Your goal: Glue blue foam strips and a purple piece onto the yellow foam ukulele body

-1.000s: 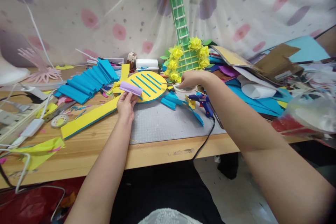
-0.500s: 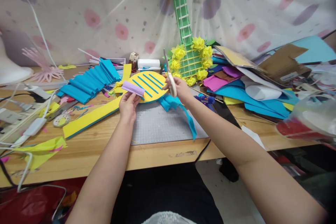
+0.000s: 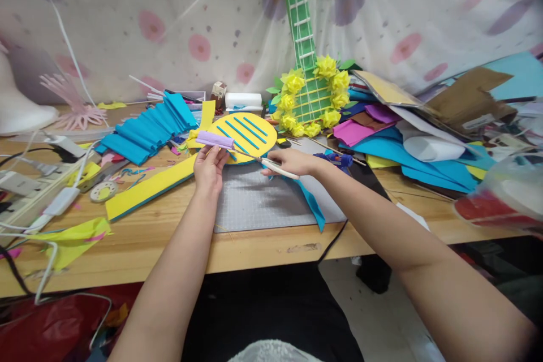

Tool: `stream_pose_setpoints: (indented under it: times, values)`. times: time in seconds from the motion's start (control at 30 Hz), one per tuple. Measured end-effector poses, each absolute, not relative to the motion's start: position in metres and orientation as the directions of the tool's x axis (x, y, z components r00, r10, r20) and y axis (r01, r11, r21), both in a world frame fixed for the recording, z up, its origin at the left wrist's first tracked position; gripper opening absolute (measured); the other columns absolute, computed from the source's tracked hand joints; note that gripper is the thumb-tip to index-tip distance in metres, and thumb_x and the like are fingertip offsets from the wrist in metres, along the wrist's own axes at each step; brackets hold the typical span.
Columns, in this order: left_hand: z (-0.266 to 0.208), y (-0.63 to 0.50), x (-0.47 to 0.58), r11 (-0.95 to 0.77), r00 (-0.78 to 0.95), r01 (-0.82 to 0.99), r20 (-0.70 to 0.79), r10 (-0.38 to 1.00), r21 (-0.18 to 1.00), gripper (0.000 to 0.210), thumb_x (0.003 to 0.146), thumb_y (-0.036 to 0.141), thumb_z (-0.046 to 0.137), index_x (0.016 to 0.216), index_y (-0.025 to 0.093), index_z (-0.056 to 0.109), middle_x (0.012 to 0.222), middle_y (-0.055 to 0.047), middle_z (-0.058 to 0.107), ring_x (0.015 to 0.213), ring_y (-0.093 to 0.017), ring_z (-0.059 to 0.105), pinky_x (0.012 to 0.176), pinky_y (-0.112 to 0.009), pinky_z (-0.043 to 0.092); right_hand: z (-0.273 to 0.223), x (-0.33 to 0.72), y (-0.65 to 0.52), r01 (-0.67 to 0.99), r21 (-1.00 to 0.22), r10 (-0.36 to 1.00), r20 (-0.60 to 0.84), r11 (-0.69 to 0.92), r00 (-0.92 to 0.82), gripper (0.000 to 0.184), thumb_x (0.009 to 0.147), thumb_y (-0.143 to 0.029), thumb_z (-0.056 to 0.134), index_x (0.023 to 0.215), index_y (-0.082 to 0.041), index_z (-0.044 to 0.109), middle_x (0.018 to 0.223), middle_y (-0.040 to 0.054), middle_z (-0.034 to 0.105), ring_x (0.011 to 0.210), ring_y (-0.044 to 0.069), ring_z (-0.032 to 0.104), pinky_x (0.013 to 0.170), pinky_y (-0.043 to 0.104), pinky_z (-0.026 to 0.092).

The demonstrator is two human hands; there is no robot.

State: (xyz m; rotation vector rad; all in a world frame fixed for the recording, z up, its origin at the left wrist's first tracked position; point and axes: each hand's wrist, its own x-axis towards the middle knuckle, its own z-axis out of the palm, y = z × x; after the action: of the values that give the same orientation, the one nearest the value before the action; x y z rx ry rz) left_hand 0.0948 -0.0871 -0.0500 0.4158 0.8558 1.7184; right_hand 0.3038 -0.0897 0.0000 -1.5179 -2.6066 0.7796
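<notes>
A folded strip of purple crepe paper (image 3: 215, 140) is pinched in my left hand (image 3: 210, 168). My right hand (image 3: 291, 162) grips white-handled scissors (image 3: 280, 169), whose blades point left and reach the right end of the purple strip. Behind both hands lies a yellow oval board (image 3: 250, 131) with several blue stripes, backed in blue. A long yellow strip (image 3: 153, 188), also blue-edged, lies to the left of my left hand. Blue crepe paper (image 3: 313, 203) hangs down below my right hand onto the grey cutting mat (image 3: 254, 203).
A green paper guitar (image 3: 303, 39) with yellow flowers leans against the back curtain. Pleated blue paper (image 3: 146, 127) and a power strip (image 3: 25, 195) are on the left. A blue glue gun (image 3: 339, 161), stacked coloured paper (image 3: 436, 164) and a clear tub (image 3: 500, 198) are on the right.
My right hand has turned the scissors from pointing upward to pointing left, bringing the blades to the purple paper. My left hand keeps its hold nearly in place.
</notes>
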Motion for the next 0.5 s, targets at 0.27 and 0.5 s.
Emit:
stream_pose_setpoints:
  times: [0.27, 0.5]
  values:
    - [-0.054, -0.087, 0.097, -0.073, -0.250, -0.647, -0.121, 0.961, 0.759, 0.012, 0.069, 0.009, 0.064, 0.077, 0.016, 0.058, 0.070, 0.000, 0.066, 0.065, -0.010, 0.064, 0.067, -0.023, 0.052, 0.005, 0.299, -0.079, 0.717, -0.602, 0.723, -0.312, 0.352, -0.616, 0.055, 0.070, -0.071, 0.047, 0.067, -0.016, 0.050, 0.060, -0.0001, 0.052, 0.054, 0.010, 0.047, 0.051, 0.023, 0.033]
    - [-0.055, -0.089, 0.099, -0.044, -0.235, -0.614, -0.129, 0.963, 0.788, 0.016, 0.064, 0.013, 0.068, 0.076, 0.016, 0.058, 0.069, 0.001, 0.066, 0.064, -0.009, 0.063, 0.068, -0.024, 0.052, 0.000, 0.298, -0.078, 0.695, -0.646, 0.714, -0.322, 0.314, -0.622, 0.058, 0.069, -0.073, 0.045, 0.070, -0.015, 0.051, 0.061, 0.0011, 0.054, 0.054, 0.011, 0.049, 0.052, 0.024, 0.037]
